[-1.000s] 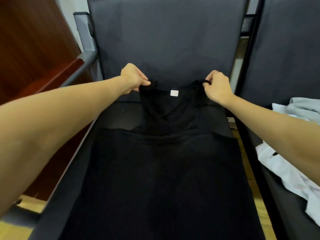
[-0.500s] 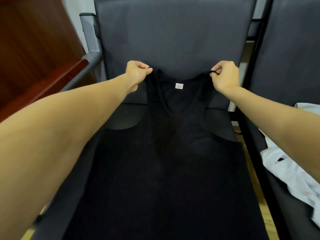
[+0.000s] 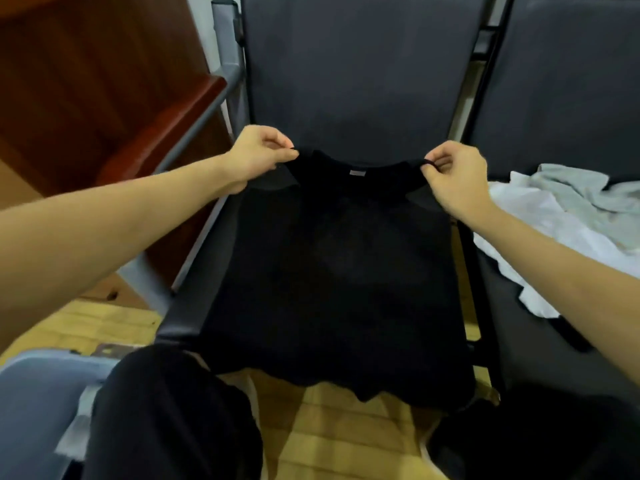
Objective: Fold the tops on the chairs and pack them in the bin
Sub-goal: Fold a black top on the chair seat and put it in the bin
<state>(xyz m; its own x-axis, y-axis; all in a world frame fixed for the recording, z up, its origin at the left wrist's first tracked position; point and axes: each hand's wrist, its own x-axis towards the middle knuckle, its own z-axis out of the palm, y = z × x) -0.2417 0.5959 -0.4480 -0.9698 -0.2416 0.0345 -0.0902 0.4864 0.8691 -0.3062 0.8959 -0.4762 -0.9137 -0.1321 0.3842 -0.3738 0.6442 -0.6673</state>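
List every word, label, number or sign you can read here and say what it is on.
No text can be read in this view.
Neck tag inside the collar of the black top: a small pale patch, too small and blurred to read.

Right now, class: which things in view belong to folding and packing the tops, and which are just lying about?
Part of the job:
- black top, pinched at the shoulders by the left hand and right hand
- white top and grey top on the neighbouring chair
- chair
- grey bin

Just lying about:
- wooden furniture
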